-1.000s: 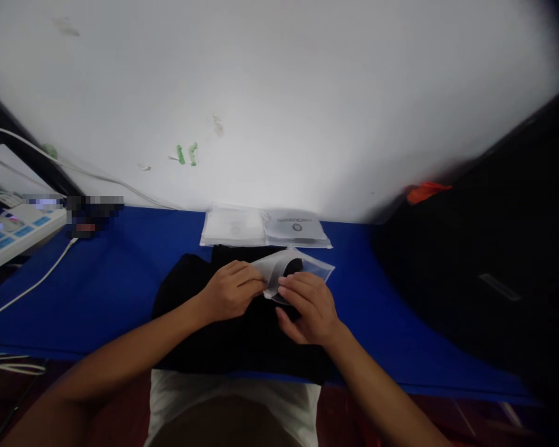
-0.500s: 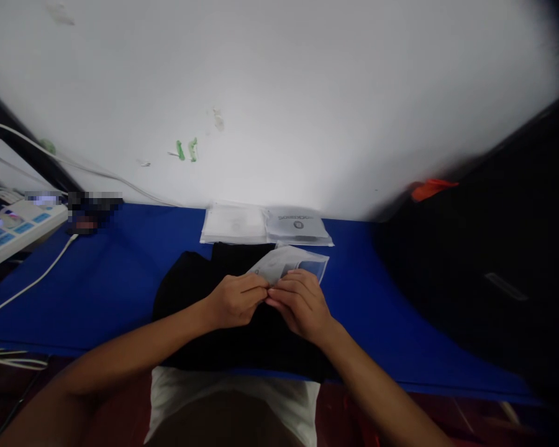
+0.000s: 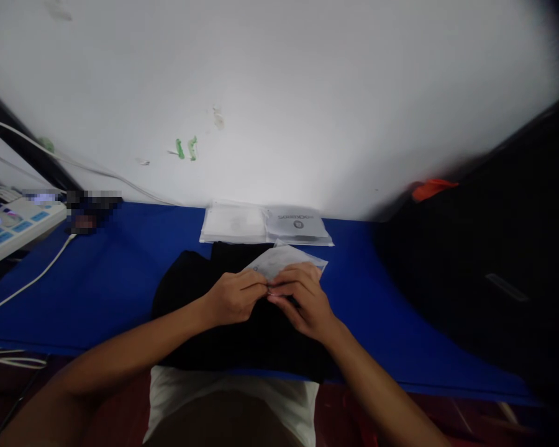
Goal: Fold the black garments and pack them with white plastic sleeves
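Note:
A frosted plastic bag (image 3: 279, 256) is held between both hands above a dark cloth item (image 3: 190, 279) lying on the blue table. My left hand (image 3: 236, 298) is closed, pinching the bag's near edge. Right beside it, my right hand (image 3: 302, 297) has its fingers bent and thumb pressed in, closed on the same edge. The two sets of fingertips almost meet. What lies inside the bag is mostly hidden by the right fingers.
Against the wall lie a white packet (image 3: 235, 223) and a grey printed packet (image 3: 300, 226). A power strip (image 3: 21, 226) with cables sits at the left on the blue table (image 3: 112, 273). A large black bulk (image 3: 484, 267) with an orange piece (image 3: 433, 188) fills the right.
My right fingers have shifted slightly, now covering the blue patch that showed on the bag. The bag has tilted a little; my left hand stays nearly in place.

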The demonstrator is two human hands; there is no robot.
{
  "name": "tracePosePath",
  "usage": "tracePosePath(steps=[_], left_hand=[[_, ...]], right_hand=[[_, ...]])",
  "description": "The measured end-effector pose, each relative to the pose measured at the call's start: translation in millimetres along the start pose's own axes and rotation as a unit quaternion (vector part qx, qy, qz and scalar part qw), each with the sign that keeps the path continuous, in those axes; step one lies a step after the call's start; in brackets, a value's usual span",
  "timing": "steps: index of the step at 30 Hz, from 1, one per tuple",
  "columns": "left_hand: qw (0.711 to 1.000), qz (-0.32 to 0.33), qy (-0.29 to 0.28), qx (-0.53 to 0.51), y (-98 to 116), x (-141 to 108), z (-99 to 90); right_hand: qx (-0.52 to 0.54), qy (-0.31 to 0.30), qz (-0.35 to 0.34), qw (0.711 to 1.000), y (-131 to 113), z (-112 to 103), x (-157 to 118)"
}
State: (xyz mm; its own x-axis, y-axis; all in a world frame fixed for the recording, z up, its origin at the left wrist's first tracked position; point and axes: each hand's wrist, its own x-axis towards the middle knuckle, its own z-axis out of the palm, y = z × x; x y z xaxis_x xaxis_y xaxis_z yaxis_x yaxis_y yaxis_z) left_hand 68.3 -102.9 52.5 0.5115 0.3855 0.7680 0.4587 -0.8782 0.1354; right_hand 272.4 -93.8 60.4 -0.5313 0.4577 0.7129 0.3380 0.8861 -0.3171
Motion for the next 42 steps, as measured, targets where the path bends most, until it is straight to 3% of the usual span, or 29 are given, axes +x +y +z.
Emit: tracePosePath(steps=[9,12,16,19,23,26,28,33,42], left_hand=[[0.999,0.006,0.05,-0.011,-5.9,1.2,-8.5],[0.994,-0.039,0.098,-0.008,-12.5,5.8,-21.8],[0.986,-0.093,0.14,0.0,-20.4,10.3,-34.7],[0.994,-0.054,0.086,-0.029,-18.5,8.5,-29.8],[0.999,-0.018,0.033,-0.039,-7.8,4.1,-16.8],[1.0,-0.008,0.009,-0.029,-0.9,3.4,-11.8],[1.0,-0.011,-0.003,-0.021,1.4,4.0,-10.3],[0.999,-0.022,0.023,-0.029,0.2,3.8,-8.1],[0.996,-0.001,0.082,-0.035,-7.0,1.8,-13.6]], right_hand=[[-0.079,0.012,-0.016,0.997,9.4,-4.9,-2.8],[-0.138,0.029,0.027,0.99,32.5,-19.5,-8.1],[-0.191,0.11,0.115,0.969,58.8,-36.2,-15.6],[-0.173,0.126,0.113,0.97,49.7,-31.4,-13.3],[-0.127,0.023,0.006,0.992,17.0,-8.8,-4.6],[-0.098,0.014,-0.067,0.993,5.8,4.0,-2.2],[-0.079,0.013,-0.077,0.994,6.1,7.6,-2.3],[-0.068,-0.009,-0.071,0.995,9.4,6.3,-1.8],[-0.113,0.038,-0.056,0.991,6.9,6.9,-0.6]])
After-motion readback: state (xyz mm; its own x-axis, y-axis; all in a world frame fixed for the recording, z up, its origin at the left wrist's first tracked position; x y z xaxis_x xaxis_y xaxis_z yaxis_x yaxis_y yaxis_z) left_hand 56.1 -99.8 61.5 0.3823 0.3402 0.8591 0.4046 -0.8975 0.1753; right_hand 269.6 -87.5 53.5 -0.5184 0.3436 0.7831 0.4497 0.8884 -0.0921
